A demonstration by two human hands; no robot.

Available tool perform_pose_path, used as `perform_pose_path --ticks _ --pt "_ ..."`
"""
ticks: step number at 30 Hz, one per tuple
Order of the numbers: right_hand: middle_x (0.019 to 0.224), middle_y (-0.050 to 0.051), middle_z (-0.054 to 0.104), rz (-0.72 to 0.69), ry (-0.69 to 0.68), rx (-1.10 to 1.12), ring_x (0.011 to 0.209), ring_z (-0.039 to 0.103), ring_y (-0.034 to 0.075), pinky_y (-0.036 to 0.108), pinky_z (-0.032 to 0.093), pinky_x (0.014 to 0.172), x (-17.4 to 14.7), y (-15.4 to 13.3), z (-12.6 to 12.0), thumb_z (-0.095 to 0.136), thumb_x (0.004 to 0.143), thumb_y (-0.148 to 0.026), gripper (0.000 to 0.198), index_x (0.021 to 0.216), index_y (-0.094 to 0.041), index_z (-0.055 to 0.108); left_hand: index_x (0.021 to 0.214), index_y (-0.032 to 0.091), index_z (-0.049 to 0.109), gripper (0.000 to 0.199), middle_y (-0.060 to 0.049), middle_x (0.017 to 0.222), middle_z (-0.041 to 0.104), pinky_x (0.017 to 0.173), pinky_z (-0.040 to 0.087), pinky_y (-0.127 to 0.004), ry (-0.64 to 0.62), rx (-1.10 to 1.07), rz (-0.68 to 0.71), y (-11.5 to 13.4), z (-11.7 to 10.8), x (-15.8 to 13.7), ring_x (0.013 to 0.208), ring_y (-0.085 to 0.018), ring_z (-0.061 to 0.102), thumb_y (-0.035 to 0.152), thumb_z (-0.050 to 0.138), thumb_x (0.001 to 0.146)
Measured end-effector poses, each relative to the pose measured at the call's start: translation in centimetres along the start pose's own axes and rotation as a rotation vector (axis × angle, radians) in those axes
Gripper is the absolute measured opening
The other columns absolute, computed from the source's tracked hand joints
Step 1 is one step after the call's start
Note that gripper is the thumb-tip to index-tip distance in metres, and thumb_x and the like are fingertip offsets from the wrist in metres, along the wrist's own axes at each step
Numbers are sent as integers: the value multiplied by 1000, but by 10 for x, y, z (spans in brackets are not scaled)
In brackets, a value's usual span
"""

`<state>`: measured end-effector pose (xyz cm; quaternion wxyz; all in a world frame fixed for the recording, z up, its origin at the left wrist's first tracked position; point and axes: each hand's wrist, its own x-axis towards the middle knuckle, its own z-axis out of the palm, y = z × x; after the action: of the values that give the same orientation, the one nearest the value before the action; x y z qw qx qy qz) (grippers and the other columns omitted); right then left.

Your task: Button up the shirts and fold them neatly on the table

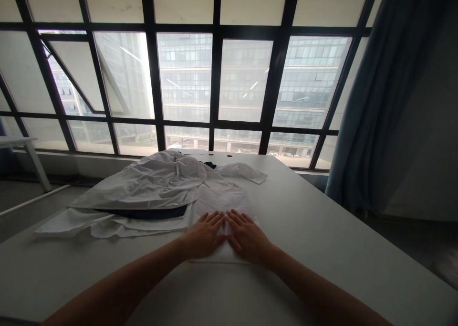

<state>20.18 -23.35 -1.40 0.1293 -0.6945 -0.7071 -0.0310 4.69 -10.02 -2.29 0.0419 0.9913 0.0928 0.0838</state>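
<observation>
My left hand (203, 235) lies flat, palm down, on a folded white garment (220, 199) near the front of the table. Beside it my right hand (246, 235) rests flat on the same cloth, the two thumbs and fingertips nearly meeting. Both hands have their fingers stretched out, and neither holds anything. A larger rumpled white garment (143, 180) spreads to the left and behind, seemingly overlapping the folded one. Under its front edge shows a dark navy piece of cloth (150, 212). A loose white sleeve-like part (246, 171) reaches out to the right at the back.
The white table (304, 230) extends away toward large black-framed windows (186, 78), one pane tilted out at left. A blue curtain (361, 140) hangs at the right beyond the table edge. Another white table (36, 159) stands at the far left.
</observation>
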Motion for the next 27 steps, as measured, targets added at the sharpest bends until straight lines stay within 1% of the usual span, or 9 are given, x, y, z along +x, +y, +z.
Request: perform_pose_path --ticks 5,7,9,11,14,18,21,24,27 --pt "156 12 23 97 -116 70 145 17 24 42 13 118 -9 4 9 26 96 -54 69 150 -11 30 150 13 27 72 -13 156 21 117 14 -43 -37 -43 -41 -2 9 -3 146 -25 15 60 18 96" --pt "157 12 22 111 -131 70 145 17 24 42 12 118 -10 7 12 23 95 -59 74 150 -11 29 150 13 26 75 -13 157 20 117 14 -43 -45 -37 -69 -9 11 1 146 -25 14 63 19 95" --pt "156 13 23 112 -121 43 145 18 24 42 12 118 -4 10 13 22 95 -60 74 150 -11 29 150 14 27 77 -13 157 19 117 13 -43 -19 1 -97 -18 9 10 146 -25 13 65 21 94" --pt "156 12 24 105 -86 -9 145 17 24 42 10 118 11 15 11 23 96 -56 71 150 -12 29 150 13 28 75 -13 157 18 117 11 -43 31 64 -128 -29 6 26 146 -25 11 64 22 94" --pt "156 13 24 124 -27 -87 146 15 23 43 9 117 48 27 9 27 96 -50 67 150 -11 30 148 10 30 72 -15 157 19 117 11 -43 81 141 -202 -48 2 55 146 -26 11 58 23 96" --pt "157 15 22 255 -27 -115 146 15 24 43 10 117 90 54 14 29 95 -48 68 150 -6 27 147 9 32 68 -17 156 21 116 14 -46 67 163 -294 -70 6 82 145 -28 14 54 23 96" --pt "156 16 23 345 -62 -83 145 17 25 43 11 117 105 72 24 27 95 -50 70 149 -5 28 147 9 30 69 -18 156 20 114 18 -48 19 120 -313 -82 13 87 145 -29 15 54 21 96" --pt "156 15 25 356 -63 -50 145 18 24 43 11 116 112 81 33 25 96 -50 69 149 -7 29 147 7 30 71 -20 156 20 114 18 -47 4 89 -299 -88 17 91 145 -30 15 55 21 96" --pt "156 14 25 355 -53 -37 145 19 24 44 10 116 117 82 38 25 96 -47 65 148 -9 30 146 6 32 70 -20 155 22 114 17 -48 15 77 -295 -90 21 96 145 -29 15 54 21 96"
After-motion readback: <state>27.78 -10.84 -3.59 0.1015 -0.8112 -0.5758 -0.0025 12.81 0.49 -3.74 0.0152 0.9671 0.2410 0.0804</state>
